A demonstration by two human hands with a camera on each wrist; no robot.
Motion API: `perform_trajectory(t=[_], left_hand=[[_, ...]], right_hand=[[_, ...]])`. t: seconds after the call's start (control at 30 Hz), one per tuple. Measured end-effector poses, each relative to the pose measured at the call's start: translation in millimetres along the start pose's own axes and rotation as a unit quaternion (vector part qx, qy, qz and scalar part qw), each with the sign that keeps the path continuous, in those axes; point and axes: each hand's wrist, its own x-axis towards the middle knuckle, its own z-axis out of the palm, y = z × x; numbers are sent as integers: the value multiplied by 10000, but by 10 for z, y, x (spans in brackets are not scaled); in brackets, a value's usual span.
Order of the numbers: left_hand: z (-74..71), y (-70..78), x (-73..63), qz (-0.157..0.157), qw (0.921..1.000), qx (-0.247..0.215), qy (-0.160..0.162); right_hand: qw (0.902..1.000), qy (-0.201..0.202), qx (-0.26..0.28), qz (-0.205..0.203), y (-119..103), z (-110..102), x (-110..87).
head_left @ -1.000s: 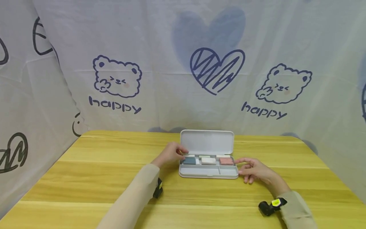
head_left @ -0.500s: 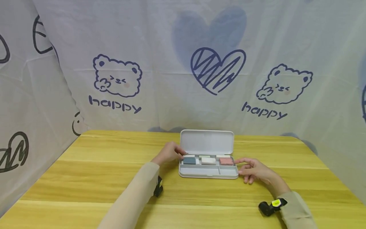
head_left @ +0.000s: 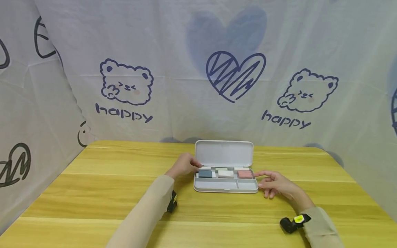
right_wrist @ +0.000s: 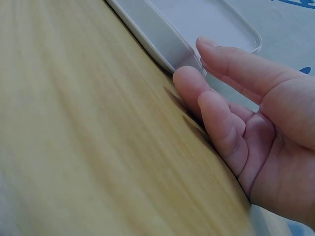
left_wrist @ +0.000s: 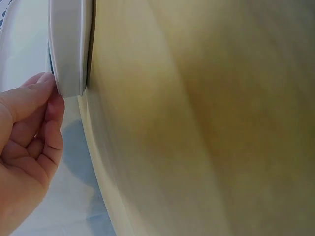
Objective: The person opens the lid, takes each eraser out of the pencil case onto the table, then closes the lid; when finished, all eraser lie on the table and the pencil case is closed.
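A flat white hinged case stands with its lid raised on the wooden table. Small rectangular blocks lie in its rear part: a blue-grey block, a white block and a pink block, with paler ones behind. My left hand is at the case's left end, fingertips right at the rim beside the blue-grey block. In the left wrist view its thumb and curled fingers meet at the corner; I cannot tell whether they pinch anything. My right hand has relaxed fingers, with two fingertips at the case's right end.
The case's front compartments are divided by a low wall. Behind the wooden table hangs a pale cloth printed with bears and hearts. A black wrist camera sits on the right sleeve.
The left fingertips have drawn back slightly from over the blue-grey block toward the rim, showing more of its left edge. The right hand and the case have stayed in place.
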Motion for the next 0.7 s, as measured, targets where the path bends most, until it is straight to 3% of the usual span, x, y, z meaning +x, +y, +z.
perform_trajectory(t=[0.27,0.53,0.7], left_hand=[[4,4,14,-159,9986,-427,251],[15,8,30,21,9956,-684,640],[15,11,32,-150,9915,-1053,755]], right_hand=[[9999,-77,49,-122,-16,11,3],[9999,31,-104,-55,-18,24,7],[9997,81,-214,-60,-4,25,11]])
